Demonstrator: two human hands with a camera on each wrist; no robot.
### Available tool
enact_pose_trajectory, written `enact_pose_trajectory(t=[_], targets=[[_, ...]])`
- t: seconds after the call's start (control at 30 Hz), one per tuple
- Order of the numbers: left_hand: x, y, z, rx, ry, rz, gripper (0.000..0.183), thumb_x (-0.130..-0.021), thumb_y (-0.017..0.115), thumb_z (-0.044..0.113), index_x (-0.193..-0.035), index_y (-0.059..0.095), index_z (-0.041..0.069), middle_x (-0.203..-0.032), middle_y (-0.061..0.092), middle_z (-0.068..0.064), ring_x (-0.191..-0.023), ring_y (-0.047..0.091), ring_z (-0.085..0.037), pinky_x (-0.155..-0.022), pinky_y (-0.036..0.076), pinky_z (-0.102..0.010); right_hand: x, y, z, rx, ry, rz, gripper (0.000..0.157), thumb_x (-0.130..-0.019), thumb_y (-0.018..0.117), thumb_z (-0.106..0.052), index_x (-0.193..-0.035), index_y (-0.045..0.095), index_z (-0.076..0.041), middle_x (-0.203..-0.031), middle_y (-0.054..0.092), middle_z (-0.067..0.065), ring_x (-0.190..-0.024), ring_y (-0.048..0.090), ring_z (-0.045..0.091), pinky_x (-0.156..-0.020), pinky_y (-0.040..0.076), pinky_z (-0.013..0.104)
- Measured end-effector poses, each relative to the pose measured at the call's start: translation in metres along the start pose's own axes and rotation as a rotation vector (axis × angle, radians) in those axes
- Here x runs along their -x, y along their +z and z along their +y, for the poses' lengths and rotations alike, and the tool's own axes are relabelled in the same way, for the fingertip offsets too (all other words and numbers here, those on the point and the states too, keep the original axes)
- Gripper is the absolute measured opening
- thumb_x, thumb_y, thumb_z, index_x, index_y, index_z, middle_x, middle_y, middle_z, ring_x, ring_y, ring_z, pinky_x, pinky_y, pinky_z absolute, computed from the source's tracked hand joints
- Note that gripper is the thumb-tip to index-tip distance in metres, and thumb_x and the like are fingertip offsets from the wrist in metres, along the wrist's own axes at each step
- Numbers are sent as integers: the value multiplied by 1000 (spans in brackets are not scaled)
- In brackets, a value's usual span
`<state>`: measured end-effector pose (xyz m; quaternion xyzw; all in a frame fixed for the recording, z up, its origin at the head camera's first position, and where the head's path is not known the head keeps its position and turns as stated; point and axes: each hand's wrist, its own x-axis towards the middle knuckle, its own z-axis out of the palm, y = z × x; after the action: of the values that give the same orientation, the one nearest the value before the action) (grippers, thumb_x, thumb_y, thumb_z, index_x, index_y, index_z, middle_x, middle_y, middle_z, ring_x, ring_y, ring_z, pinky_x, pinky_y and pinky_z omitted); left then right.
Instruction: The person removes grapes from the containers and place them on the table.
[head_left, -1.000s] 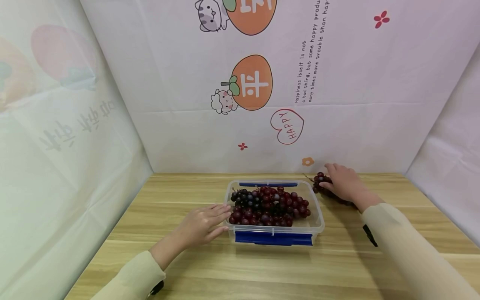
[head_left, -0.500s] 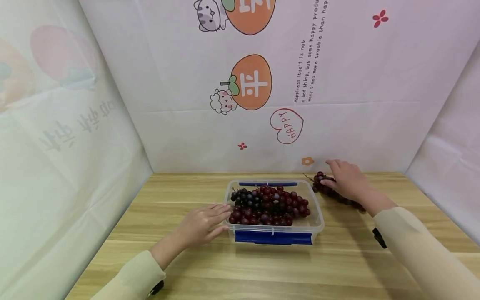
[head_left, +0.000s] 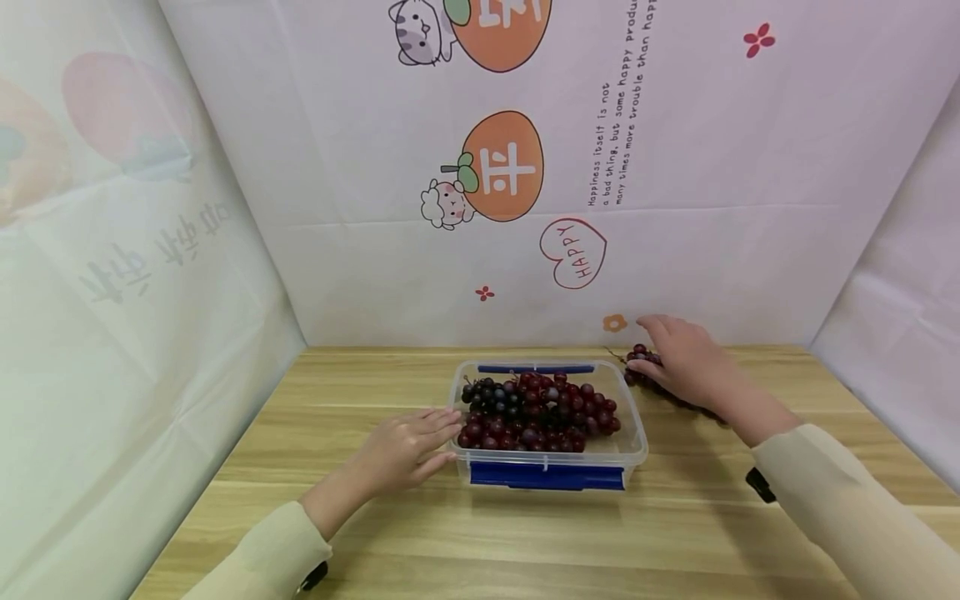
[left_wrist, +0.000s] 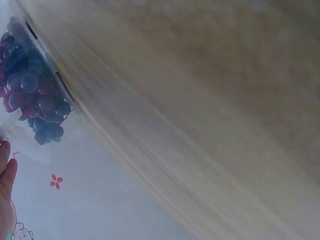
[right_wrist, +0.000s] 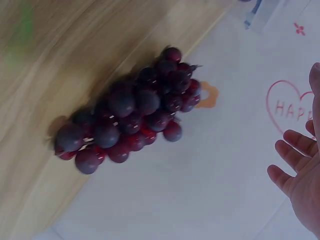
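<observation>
The loose grape bunch (right_wrist: pixel 131 107) near the bench's (head_left: pixel 375 533) far edge looks bruisable, best held by its stem (head_left: pixel 616 356), right hand (head_left: pixel 688 364) relaxed and empty, left hand (head_left: pixel 405 447) straight-fingered at the box (head_left: pixel 547 476).

We are looking into a small three-sided booth, arranged like a tabletop staging corner; whether it is standing in a home, an office or a studio, we are not managing to tell. A wood-grain counter (head_left: pixel 540 542) is running back to a white backdrop (head_left: pixel 352 167), while a white left sheet (head_left: pixel 150 375) and right sheet (head_left: pixel 915 333), both wrinkling, are closing the sides. Cartoon prints are brightening the backdrop: an orange fruit (head_left: pixel 517 133), a sheep (head_left: pixel 447 204), a cat (head_left: pixel 420 33), flowers (head_left: pixel 759 40) and a heart (head_left: pixel 573 252) reading "HAPPY", with English lettering (head_left: pixel 624 142) running sideways. Paler fruit and characters are appearing on the left sheet.
</observation>
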<state>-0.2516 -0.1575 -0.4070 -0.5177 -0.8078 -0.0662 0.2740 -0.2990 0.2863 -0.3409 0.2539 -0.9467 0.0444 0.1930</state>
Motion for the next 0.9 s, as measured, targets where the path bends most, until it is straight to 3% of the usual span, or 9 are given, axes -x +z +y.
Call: enact_pose_trajectory(t=[0.2, 0.5, 0.67, 0.8, 0.9], targets=[[1, 0, 0, 0, -6, -5, 42, -97, 58, 33, -124, 65, 2, -131, 59, -12, -119, 58, -24, -100, 48, -41, -8, 1, -17, -18, -104, 70, 65, -87, 74, -28, -132, 44, 7, -121, 56, 29, -111, 54, 46, -92, 46, 62], [0, 2, 0, -14, 9, 17, 45, -102, 48, 37, -122, 66, 1, -129, 60, -13, -116, 60, -24, -99, 49, -40, -17, 4, -42, -8, -182, 89, 66, -86, 76, -28, -132, 45, 9, -125, 55, 27, -106, 57, 44, -91, 48, 58], [0, 0, 0, -6, 2, 14, 42, -98, 56, 35, -123, 66, 2, -130, 60, -12, -116, 60, -25, -99, 49, -40, -23, 7, -55, 22, -221, 83, 67, -84, 78, -31, -130, 48, 8, -119, 56, 23, -100, 59, 38, -85, 52, 55], [1, 1, 0, -9, -2, 10, 42, -92, 65, 30, -123, 66, 2, -130, 60, -12, -116, 60, -25, -99, 48, -39, -25, 11, -65, 31, -232, 56, 66, -86, 75, -35, -131, 48, 6, -122, 57, 21, -108, 57, 36, -89, 51, 54], [1, 1, 0, -12, -2, 8, 41, -95, 61, 31, -123, 66, 2, -130, 60, -12, -117, 60, -25, -99, 49, -39, -27, 15, -71, 34, -238, 37, 66, -87, 74, -36, -132, 49, 5, -124, 57, 20, -112, 56, 36, -92, 50, 54]])
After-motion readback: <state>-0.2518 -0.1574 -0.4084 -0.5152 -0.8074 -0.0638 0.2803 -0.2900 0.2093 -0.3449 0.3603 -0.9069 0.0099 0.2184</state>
